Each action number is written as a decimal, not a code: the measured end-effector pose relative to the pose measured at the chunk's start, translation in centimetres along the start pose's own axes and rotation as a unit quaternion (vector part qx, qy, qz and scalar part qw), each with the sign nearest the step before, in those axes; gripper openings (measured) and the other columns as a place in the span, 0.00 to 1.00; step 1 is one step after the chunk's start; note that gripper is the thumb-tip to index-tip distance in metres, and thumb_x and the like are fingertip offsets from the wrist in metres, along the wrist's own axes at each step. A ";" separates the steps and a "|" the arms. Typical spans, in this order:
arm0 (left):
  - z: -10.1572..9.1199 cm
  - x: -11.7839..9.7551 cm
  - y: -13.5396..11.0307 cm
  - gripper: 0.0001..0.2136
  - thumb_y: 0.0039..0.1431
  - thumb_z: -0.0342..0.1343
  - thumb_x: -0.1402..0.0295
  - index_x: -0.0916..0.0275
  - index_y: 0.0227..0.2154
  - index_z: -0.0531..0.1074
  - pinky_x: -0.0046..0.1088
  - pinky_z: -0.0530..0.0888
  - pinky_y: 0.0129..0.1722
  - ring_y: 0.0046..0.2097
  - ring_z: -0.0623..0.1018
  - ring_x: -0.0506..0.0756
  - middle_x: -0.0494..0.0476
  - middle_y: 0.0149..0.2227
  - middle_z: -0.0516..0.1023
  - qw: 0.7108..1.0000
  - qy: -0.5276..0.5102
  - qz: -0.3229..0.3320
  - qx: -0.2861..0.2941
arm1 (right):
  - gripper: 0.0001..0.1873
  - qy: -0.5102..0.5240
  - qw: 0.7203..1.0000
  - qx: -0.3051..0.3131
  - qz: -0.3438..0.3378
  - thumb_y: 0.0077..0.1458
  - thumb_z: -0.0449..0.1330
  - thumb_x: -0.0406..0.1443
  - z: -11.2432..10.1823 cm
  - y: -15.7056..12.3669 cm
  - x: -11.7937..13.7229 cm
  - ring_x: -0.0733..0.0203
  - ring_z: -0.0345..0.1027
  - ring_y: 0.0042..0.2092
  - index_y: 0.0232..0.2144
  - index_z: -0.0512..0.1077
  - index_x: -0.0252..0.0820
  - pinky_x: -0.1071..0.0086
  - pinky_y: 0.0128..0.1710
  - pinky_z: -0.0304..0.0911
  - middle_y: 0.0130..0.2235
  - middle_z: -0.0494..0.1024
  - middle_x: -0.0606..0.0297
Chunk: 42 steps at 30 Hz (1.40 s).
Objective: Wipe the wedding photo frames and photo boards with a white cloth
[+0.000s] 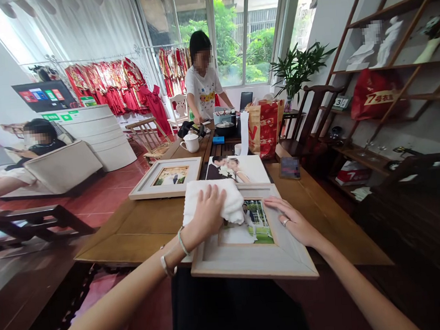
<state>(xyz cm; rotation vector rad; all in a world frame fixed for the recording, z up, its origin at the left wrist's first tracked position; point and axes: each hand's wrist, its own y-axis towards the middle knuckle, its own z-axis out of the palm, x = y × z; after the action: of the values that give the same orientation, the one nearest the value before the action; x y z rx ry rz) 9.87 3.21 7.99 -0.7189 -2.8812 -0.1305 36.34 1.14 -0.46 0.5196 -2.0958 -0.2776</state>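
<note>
A picture frame (245, 266) with a pale wide border lies at the near edge of the wooden table, slightly overhanging it. Inside it is a photo (262, 227) with green grass. My left hand (209, 210) presses a folded white cloth (231, 199) onto the frame's upper left part, its fingers bent over the cloth. The cloth hides that corner and some of the photo. My right hand (294, 221), wearing a ring, rests flat on the frame's right border with its fingers stretched out.
A second framed photo (170, 177) and an unframed couple photo (248, 169) lie beyond. Farther back are a lidded white mug (191, 142), a paper bag (265, 129) and a small dark card stand (289, 168). Another person (205, 85) stands at the far end; one sits left.
</note>
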 end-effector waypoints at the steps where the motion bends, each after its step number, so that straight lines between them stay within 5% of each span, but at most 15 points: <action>1: 0.0 0.3 0.4 0.31 0.48 0.48 0.82 0.67 0.58 0.53 0.52 0.55 0.57 0.64 0.51 0.67 0.72 0.62 0.53 1.000 -0.001 0.010 0.002 | 0.29 -0.001 1.000 0.000 0.001 0.48 0.47 0.25 0.0 0.0 0.0 0.55 0.52 0.63 0.51 0.68 0.49 0.49 0.63 0.43 0.58 0.66 0.62; 5: -1.0 0.3 -1.3 0.33 0.47 0.46 0.85 0.66 0.59 0.54 0.52 0.59 0.55 0.64 0.52 0.67 0.69 0.62 0.55 0.996 -0.007 0.055 0.063 | 0.28 0.000 1.000 -0.005 0.010 0.49 0.48 0.26 0.0 -0.1 -0.2 0.54 0.51 0.63 0.51 0.68 0.50 0.48 0.63 0.43 0.58 0.66 0.64; 12: -3.7 -3.0 -11.5 0.42 0.39 0.50 0.82 0.66 0.62 0.49 0.51 0.59 0.58 0.64 0.51 0.68 0.67 0.64 0.50 0.965 -0.069 0.081 0.241 | 0.27 -0.005 1.000 -0.007 0.021 0.50 0.47 0.26 0.3 -0.2 -0.4 0.56 0.51 0.63 0.50 0.68 0.50 0.49 0.64 0.42 0.58 0.66 0.64; 15: -3.9 -4.1 -13.6 0.43 0.38 0.47 0.83 0.62 0.63 0.48 0.48 0.57 0.60 0.65 0.49 0.65 0.61 0.65 0.47 0.950 -0.100 0.081 0.284 | 0.27 -0.008 1.000 -0.012 0.017 0.50 0.47 0.26 0.5 -0.3 -0.4 0.55 0.51 0.63 0.50 0.69 0.50 0.49 0.64 0.43 0.57 0.67 0.64; 19: -2.3 -3.5 -11.8 0.46 0.34 0.47 0.83 0.62 0.63 0.48 0.47 0.49 0.62 0.66 0.45 0.62 0.58 0.66 0.46 0.975 -0.113 0.057 0.185 | 0.27 -0.009 1.000 -0.007 0.009 0.49 0.47 0.26 0.5 -0.3 -0.3 0.55 0.53 0.62 0.50 0.68 0.49 0.49 0.63 0.44 0.57 0.67 0.63; 28: 0.9 0.7 -0.3 0.40 0.40 0.46 0.85 0.64 0.62 0.51 0.44 0.53 0.61 0.65 0.52 0.61 0.62 0.63 0.55 0.994 -0.100 0.035 -0.034 | 0.27 0.003 1.000 0.010 -0.014 0.50 0.47 0.26 0.2 0.1 0.2 0.53 0.57 0.60 0.50 0.69 0.49 0.48 0.61 0.48 0.56 0.68 0.61; 33: 1.7 2.1 3.8 0.39 0.43 0.45 0.84 0.72 0.62 0.46 0.41 0.51 0.62 0.65 0.47 0.61 0.68 0.64 0.51 0.989 -0.121 0.055 -0.058 | 0.26 0.009 1.000 0.006 -0.017 0.50 0.47 0.26 0.3 0.2 0.1 0.52 0.58 0.59 0.48 0.70 0.49 0.48 0.61 0.48 0.55 0.70 0.62; 37: 1.5 2.0 2.3 0.33 0.45 0.45 0.82 0.75 0.60 0.53 0.33 0.54 0.61 0.64 0.53 0.58 0.68 0.62 0.56 0.987 -0.134 0.089 -0.027 | 0.26 0.014 1.000 0.005 -0.011 0.49 0.47 0.26 0.1 0.2 0.1 0.53 0.58 0.59 0.48 0.70 0.49 0.48 0.61 0.48 0.54 0.70 0.62; 42: -1.4 -0.6 -6.0 0.36 0.42 0.45 0.79 0.72 0.59 0.55 0.35 0.60 0.59 0.61 0.61 0.58 0.66 0.61 0.59 0.974 -0.189 0.105 0.067 | 0.26 0.019 1.000 -0.001 -0.004 0.49 0.47 0.26 -0.1 0.0 0.4 0.54 0.58 0.59 0.47 0.70 0.49 0.48 0.62 0.46 0.54 0.70 0.63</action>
<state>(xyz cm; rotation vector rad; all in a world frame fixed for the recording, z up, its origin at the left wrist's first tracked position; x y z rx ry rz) 7.78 -2.49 9.02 -1.1215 -3.0930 0.2537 36.25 0.98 -0.10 0.5269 -2.0572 -0.2728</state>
